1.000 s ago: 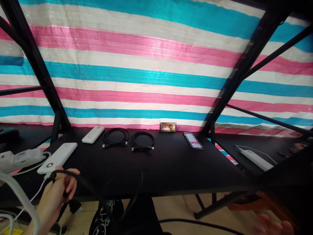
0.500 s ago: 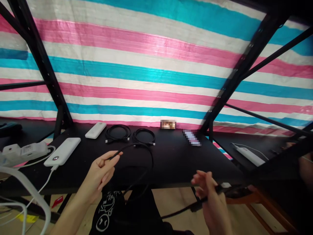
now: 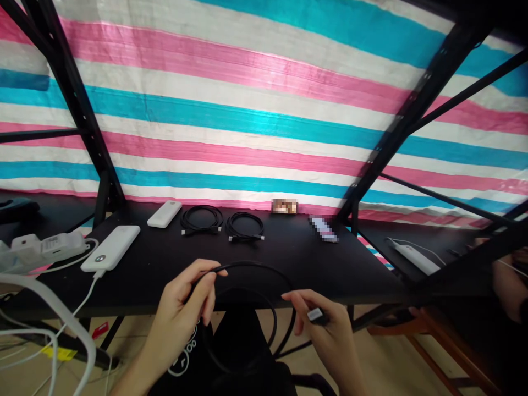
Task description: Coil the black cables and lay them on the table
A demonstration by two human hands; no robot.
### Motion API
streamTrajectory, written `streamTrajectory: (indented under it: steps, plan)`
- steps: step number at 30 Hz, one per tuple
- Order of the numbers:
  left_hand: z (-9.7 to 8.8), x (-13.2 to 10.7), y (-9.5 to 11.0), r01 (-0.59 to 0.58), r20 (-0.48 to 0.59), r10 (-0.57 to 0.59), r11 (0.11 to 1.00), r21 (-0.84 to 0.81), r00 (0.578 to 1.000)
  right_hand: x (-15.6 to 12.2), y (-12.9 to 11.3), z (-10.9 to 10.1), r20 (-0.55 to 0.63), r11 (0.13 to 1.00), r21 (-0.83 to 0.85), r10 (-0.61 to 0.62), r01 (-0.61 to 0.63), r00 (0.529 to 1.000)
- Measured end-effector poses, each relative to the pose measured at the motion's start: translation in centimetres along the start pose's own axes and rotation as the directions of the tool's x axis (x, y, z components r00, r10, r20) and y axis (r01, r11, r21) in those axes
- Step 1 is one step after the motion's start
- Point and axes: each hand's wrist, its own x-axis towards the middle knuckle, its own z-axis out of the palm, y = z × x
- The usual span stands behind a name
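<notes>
Black cable (image 3: pixel 251 263) is pinched in the half-closed left hand (image 3: pixel 185 300), a plug (image 3: pixel 315 314) in the curled right hand (image 3: pixel 332 333).

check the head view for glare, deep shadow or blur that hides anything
Head view: glare whitens the middle of the striped sheet; head view: lower right sinks into deep shadow; head view: two pixelated patches mask detail at the back of the black table; head view: the held black cable partly blends into dark clothing.

Glare on sheet (image 3: pixel 256 118) — dim desk (image 3: pixel 322 267)
</notes>
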Motion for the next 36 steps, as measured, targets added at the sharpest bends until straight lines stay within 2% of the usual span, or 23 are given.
streamTrajectory:
  steps: [4, 7, 11, 15, 18, 22, 26, 30, 33, 36]
  plan:
    - [-0.5, -0.3, 0.3, -0.121, -0.244, 0.076, 0.977, -0.174, 0.967, -0.4, 0.4, 0.7, 0.192, 0.998, -0.044, -0.037, 0.047, 0.981]
    - [-0.8, -0.7, 0.6, -0.212, -0.330, 0.133, 0.954, -0.213, 0.935, -0.6, 0.9, 1.6, 0.271, 0.987, -0.120, -0.073, 0.108, 0.960]
    - [-0.9, -1.3, 0.7, -0.196, -0.356, 0.103, 0.952, -0.237, 0.929, -0.8, 1.3, 4.2, 0.340, 0.965, -0.164, -0.140, 0.205, 0.930]
    - [-1.3, -1.4, 0.9, -0.218, -0.384, 0.120, 0.950, -0.223, 0.916, -0.9, 1.1, 7.6, 0.484, 0.949, -0.181, -0.144, 0.259, 0.863]
    - [-2.1, -1.1, 1.2, -0.234, -0.374, 0.140, 0.947, -0.219, 0.917, -0.9, 0.9, 9.5, 0.552, 0.924, -0.228, -0.137, 0.307, 0.823]
    - [-3.6, -0.5, 1.4, -0.244, -0.375, 0.152, 0.946, -0.211, 0.915, -1.1, 0.9, 11.0, 0.597, 0.870, -0.312, -0.133, 0.382, 0.791]
    - [-5.4, 0.1, 1.5, -0.231, -0.405, 0.162, 0.965, -0.127, 0.900, -1.1, 1.3, 11.2, 0.586, 0.819, -0.366, -0.166, 0.442, 0.793]
    - [-7.6, 1.0, 1.1, -0.237, -0.413, 0.220, 0.971, 0.011, 0.883, -0.3, 1.8, 9.7, 0.536, 0.799, -0.349, -0.258, 0.489, 0.804]
    - [-9.0, 1.7, -0.2, -0.170, -0.337, 0.212, 0.974, 0.148, 0.918, 0.8, 1.7, 7.7, 0.463, 0.794, -0.322, -0.342, 0.515, 0.817]
    - [-9.1, 2.2, -2.4, -0.035, -0.246, 0.109, 0.957, 0.289, 0.963, 1.6, 1.1, 6.0, 0.260, 0.796, -0.284, -0.472, 0.534, 0.842]
